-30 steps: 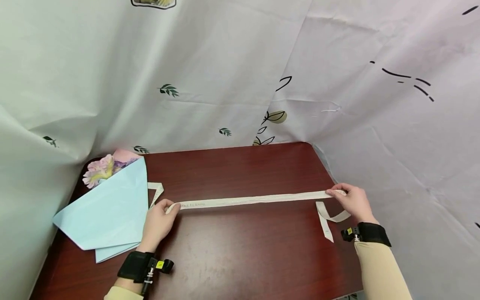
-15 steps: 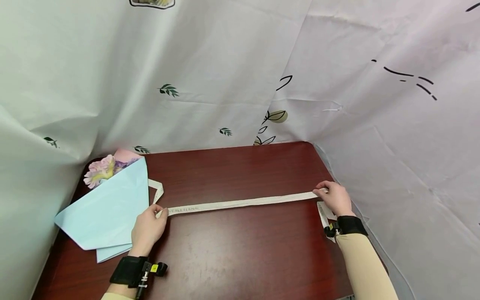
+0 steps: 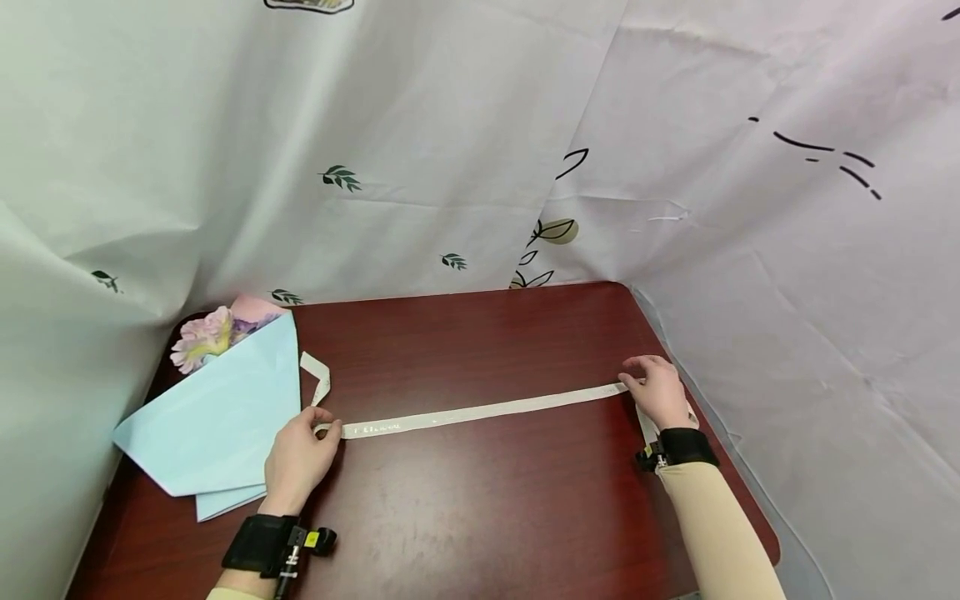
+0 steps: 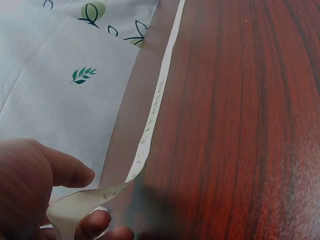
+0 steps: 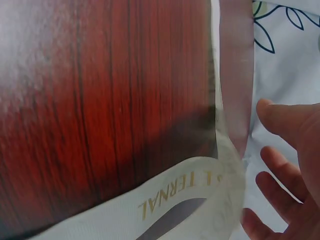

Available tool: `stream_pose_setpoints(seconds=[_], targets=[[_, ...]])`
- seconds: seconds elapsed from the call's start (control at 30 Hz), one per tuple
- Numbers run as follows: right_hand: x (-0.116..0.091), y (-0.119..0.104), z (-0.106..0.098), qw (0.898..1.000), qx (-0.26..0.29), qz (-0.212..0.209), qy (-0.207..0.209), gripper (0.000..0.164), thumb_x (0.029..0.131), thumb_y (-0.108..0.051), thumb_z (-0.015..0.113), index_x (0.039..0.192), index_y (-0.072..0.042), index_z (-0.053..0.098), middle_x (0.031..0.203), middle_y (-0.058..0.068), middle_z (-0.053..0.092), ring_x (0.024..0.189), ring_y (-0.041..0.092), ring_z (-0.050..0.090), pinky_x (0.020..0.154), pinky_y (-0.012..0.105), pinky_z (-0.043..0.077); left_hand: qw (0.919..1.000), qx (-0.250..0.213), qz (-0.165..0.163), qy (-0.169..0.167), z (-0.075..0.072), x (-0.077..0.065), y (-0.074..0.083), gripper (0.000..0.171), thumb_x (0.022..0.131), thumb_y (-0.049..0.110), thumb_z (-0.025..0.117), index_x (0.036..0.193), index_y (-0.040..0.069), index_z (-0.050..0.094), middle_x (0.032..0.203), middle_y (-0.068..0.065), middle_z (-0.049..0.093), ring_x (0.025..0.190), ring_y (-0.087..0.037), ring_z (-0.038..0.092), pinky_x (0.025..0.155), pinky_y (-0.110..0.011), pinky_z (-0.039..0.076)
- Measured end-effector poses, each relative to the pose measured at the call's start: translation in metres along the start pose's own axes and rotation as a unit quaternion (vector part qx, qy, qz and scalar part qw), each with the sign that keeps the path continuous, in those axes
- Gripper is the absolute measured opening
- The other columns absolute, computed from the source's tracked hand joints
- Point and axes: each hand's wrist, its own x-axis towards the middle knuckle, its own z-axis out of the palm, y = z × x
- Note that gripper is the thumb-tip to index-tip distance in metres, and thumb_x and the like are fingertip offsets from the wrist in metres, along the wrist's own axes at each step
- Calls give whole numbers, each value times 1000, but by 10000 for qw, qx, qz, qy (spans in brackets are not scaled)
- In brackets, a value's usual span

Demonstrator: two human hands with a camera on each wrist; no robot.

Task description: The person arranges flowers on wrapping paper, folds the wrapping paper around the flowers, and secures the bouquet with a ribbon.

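A long cream ribbon with printed lettering stretches across the dark red table. Beside its left end is my left hand; the left wrist view shows the ribbon curling loosely between thumb and fingers, which stand apart. At the other end my right hand hovers close to the ribbon. Its thumb and fingers are spread, with nothing pinched. In the right wrist view the ribbon's looped tail shows gold letters. Part of that tail is hidden under the right hand in the head view.
At the table's left lies a light blue wrapping paper with pink and purple flowers at its top. A short ribbon piece shows beside it. White printed cloth hangs behind and to the right of the table.
Both hands first shifted left, carrying the ribbon, which now lies lower toward its left end. The fingers of the right hand have let go of it, and the left fingers look looser.
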Motion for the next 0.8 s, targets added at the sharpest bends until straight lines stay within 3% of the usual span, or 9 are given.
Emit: stream_pose_setpoints(seconds=[0.07,0.23,0.33,0.53,0.67,0.8], targets=[[-1,-1,1,10000,27,-17,-22,25,104,-13,78,124,1,77,136,31,65,121,52,62,98,66,51,10000,7,77,55,0,-1,1,21,106,18,67,119,3,74,105,-21,76,76,-33,68,57,-40,46],[-7,-1,1,9991,26,133,-413,23,106,-12,75,125,0,77,141,30,65,136,53,52,107,70,47,9999,125,50,45,-2,-1,-1,25,101,9,56,118,4,74,82,-13,67,58,-26,50,50,-38,34],[-9,1,3,9987,-31,130,-495,22,107,-13,74,125,0,78,140,30,67,140,54,51,113,70,43,9996,264,52,-34,-4,-2,-2,26,98,7,55,112,1,77,73,-7,65,56,-23,51,48,-37,36],[-10,3,8,9999,33,-134,-87,16,107,-11,72,116,0,80,126,27,74,131,51,60,113,66,44,9983,551,163,-114,-10,-6,-7,26,97,4,56,95,1,82,81,-13,76,55,-20,56,48,-36,42],[-9,-1,9,9999,77,-114,66,16,107,-10,71,114,1,80,124,26,74,131,50,60,114,64,43,9987,402,146,-280,-13,-12,-7,28,100,9,57,107,-2,82,72,-11,70,52,-20,48,49,-35,35],[-10,-7,9,9997,114,-165,156,16,108,-9,71,115,2,80,125,27,74,132,50,58,113,64,43,9986,265,266,-361,-13,-16,-8,30,108,20,60,119,2,81,74,-9,70,54,-19,45,53,-35,32]])
